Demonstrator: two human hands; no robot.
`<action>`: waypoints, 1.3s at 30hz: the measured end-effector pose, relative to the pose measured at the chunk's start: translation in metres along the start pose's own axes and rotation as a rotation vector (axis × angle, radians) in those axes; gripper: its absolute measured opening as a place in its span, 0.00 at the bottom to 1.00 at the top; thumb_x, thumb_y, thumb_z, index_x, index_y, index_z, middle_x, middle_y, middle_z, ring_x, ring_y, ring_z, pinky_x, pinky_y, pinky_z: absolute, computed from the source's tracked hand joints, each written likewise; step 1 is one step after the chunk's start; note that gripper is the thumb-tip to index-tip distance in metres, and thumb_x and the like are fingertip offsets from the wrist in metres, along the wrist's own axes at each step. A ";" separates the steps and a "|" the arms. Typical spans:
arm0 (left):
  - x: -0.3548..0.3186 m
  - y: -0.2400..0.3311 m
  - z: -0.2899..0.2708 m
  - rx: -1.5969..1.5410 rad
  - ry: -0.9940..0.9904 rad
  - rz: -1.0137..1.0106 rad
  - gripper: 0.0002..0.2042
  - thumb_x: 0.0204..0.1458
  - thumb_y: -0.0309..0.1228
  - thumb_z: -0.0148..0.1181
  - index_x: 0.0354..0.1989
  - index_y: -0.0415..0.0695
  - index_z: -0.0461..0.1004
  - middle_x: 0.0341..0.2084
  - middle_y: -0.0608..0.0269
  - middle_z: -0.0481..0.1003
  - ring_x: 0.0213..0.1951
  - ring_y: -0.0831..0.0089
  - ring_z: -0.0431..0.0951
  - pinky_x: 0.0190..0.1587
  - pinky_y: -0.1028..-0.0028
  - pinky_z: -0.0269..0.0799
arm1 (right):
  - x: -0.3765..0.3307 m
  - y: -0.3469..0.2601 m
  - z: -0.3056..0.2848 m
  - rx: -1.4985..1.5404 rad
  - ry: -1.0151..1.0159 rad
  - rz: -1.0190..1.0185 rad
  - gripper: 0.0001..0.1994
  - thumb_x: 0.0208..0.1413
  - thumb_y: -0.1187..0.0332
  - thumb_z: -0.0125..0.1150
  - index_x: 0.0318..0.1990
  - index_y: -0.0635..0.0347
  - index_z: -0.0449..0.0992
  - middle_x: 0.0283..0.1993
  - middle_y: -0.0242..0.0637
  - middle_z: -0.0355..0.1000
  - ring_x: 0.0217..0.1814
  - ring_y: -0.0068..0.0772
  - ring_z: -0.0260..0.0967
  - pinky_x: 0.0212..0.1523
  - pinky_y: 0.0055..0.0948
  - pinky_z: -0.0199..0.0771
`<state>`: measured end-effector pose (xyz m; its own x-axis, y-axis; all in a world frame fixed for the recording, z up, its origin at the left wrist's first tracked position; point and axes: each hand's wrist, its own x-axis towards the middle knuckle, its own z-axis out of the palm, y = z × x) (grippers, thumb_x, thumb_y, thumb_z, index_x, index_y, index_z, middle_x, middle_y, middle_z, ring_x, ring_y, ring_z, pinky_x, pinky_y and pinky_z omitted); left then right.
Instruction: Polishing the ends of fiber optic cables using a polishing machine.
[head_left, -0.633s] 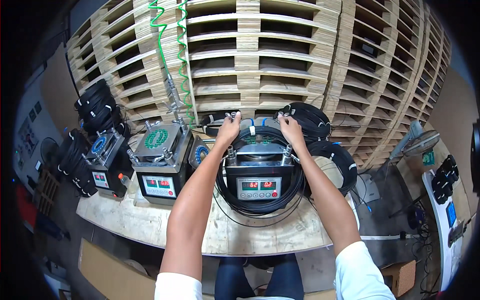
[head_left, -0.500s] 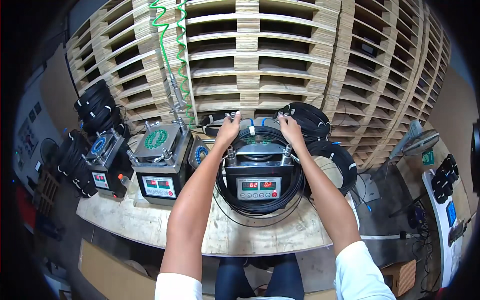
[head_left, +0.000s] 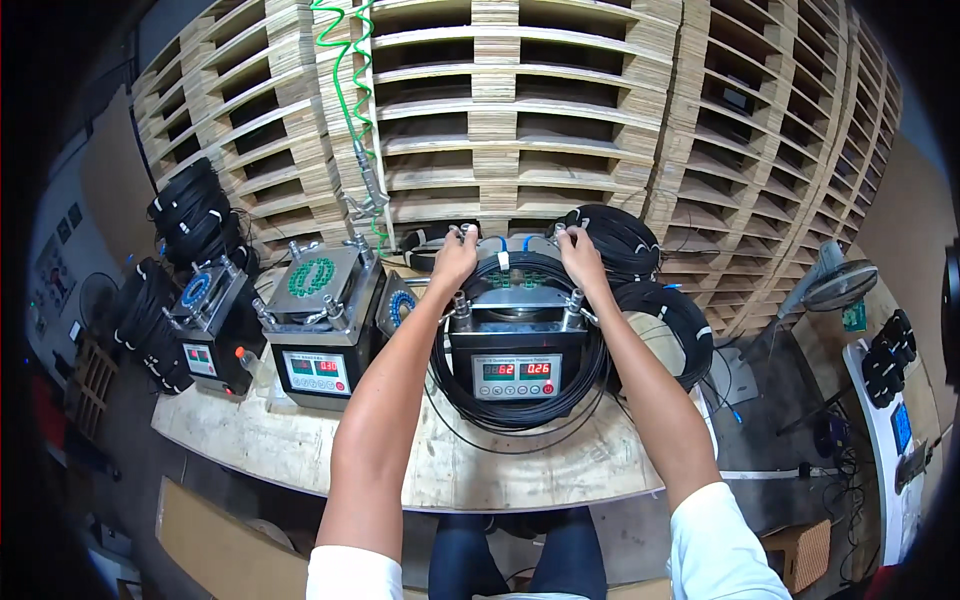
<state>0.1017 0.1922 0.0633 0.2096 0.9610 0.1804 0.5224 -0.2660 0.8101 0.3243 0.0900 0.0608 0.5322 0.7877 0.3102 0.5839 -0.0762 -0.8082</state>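
Metal knobs [head_left: 561, 230] (rear of machine [head_left: 518, 374]), gripped between left fingers [head_left: 455, 243], right fingers [head_left: 579, 243] likewise

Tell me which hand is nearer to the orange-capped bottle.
Left. The left hand is right of and beyond the orange-capped bottle, at the rear left corner of the rightmost digital-display machine; the right hand is farther right, at its rear right corner.

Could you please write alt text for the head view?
A person's left hand and right hand grip silver metal posts at the rear of a boxy black machine with red digital displays, ringed by coiled black cable. Two similar machines stand to its left on a pale wooden table, before stacked wooden pallets.
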 end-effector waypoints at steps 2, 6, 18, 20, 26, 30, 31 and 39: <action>0.000 0.001 -0.001 0.005 -0.025 -0.016 0.41 0.60 0.62 0.39 0.66 0.33 0.58 0.59 0.32 0.66 0.64 0.41 0.64 0.66 0.57 0.58 | -0.002 -0.002 -0.002 -0.056 0.004 0.031 0.24 0.63 0.47 0.46 0.57 0.52 0.71 0.52 0.58 0.74 0.58 0.62 0.68 0.58 0.48 0.67; 0.008 -0.007 0.001 -0.038 -0.050 -0.031 0.42 0.59 0.64 0.37 0.66 0.34 0.58 0.61 0.33 0.64 0.65 0.42 0.62 0.66 0.57 0.56 | 0.001 -0.001 0.001 -0.056 0.015 -0.008 0.23 0.64 0.48 0.46 0.56 0.54 0.71 0.52 0.59 0.74 0.58 0.63 0.68 0.59 0.49 0.67; -0.006 0.005 0.001 -0.065 0.049 0.025 0.42 0.61 0.62 0.35 0.69 0.34 0.51 0.56 0.27 0.67 0.62 0.38 0.65 0.64 0.55 0.58 | 0.006 0.010 0.000 0.073 0.041 -0.103 0.24 0.65 0.49 0.46 0.57 0.57 0.71 0.51 0.60 0.74 0.57 0.63 0.69 0.58 0.47 0.67; -0.009 0.005 -0.004 -0.069 0.057 0.043 0.42 0.61 0.62 0.36 0.69 0.33 0.51 0.56 0.26 0.67 0.62 0.38 0.65 0.64 0.55 0.58 | 0.001 0.001 0.000 0.032 0.006 -0.021 0.25 0.64 0.47 0.46 0.58 0.56 0.70 0.51 0.60 0.74 0.57 0.62 0.70 0.58 0.47 0.68; -0.008 0.009 -0.002 -0.068 -0.011 -0.002 0.45 0.60 0.65 0.35 0.68 0.31 0.53 0.61 0.31 0.64 0.65 0.42 0.62 0.67 0.58 0.55 | -0.001 -0.002 -0.003 -0.076 0.025 0.029 0.26 0.63 0.46 0.47 0.57 0.56 0.71 0.51 0.59 0.74 0.57 0.63 0.70 0.58 0.47 0.67; 0.003 -0.005 -0.004 -0.119 -0.055 -0.021 0.44 0.60 0.66 0.34 0.67 0.32 0.57 0.62 0.36 0.64 0.66 0.44 0.62 0.67 0.58 0.54 | -0.002 -0.007 -0.002 -0.032 -0.017 0.008 0.25 0.64 0.47 0.47 0.55 0.59 0.72 0.51 0.60 0.74 0.57 0.63 0.70 0.58 0.46 0.67; 0.003 -0.004 -0.003 -0.138 -0.053 -0.010 0.44 0.60 0.66 0.33 0.66 0.32 0.58 0.62 0.36 0.65 0.65 0.44 0.62 0.67 0.58 0.55 | -0.002 -0.005 -0.002 0.002 -0.004 -0.022 0.25 0.63 0.48 0.48 0.54 0.60 0.73 0.51 0.60 0.74 0.57 0.63 0.70 0.58 0.46 0.67; -0.005 0.003 -0.002 -0.105 0.017 -0.001 0.43 0.60 0.65 0.34 0.62 0.33 0.63 0.57 0.35 0.69 0.62 0.43 0.66 0.65 0.57 0.58 | -0.001 -0.003 -0.002 0.075 0.030 -0.054 0.25 0.62 0.48 0.50 0.55 0.61 0.72 0.51 0.60 0.74 0.57 0.62 0.70 0.58 0.45 0.68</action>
<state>0.1004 0.1864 0.0659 0.1945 0.9627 0.1878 0.4334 -0.2561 0.8641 0.3237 0.0883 0.0643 0.5199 0.7705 0.3688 0.5659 0.0128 -0.8244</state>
